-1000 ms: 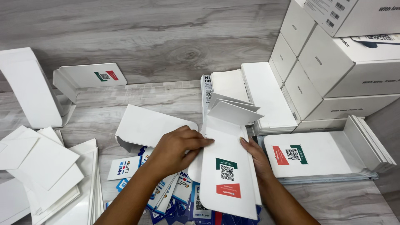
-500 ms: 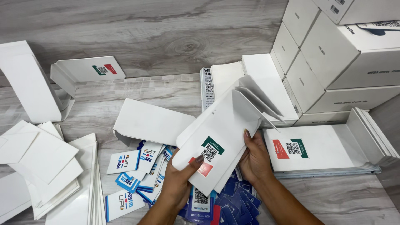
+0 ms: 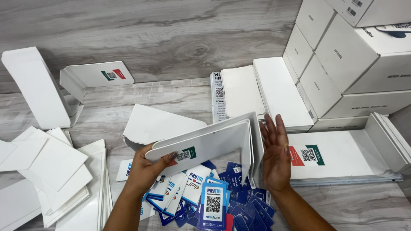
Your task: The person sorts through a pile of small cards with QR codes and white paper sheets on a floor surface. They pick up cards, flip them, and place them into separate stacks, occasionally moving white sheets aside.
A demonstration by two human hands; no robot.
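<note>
My left hand grips the lower left end of a small stack of white folded card stands, thumb on top beside a green and red square-code label. The stack lies nearly flat and is turned sideways, its folded flaps hanging down at the right end. My right hand is flat and open, with its palm pressed against those flaps. Beneath both hands lies a heap of blue and white code cards.
A pile of the same labelled stands lies at right, below stacked white boxes. Blank white sheets sit behind. A loose stand lies mid-table, two others at back left, white cards at left.
The stack swung from upright to nearly flat and sideways. My left hand shifted to its lower left end, and my right hand opened flat against the flaps.
</note>
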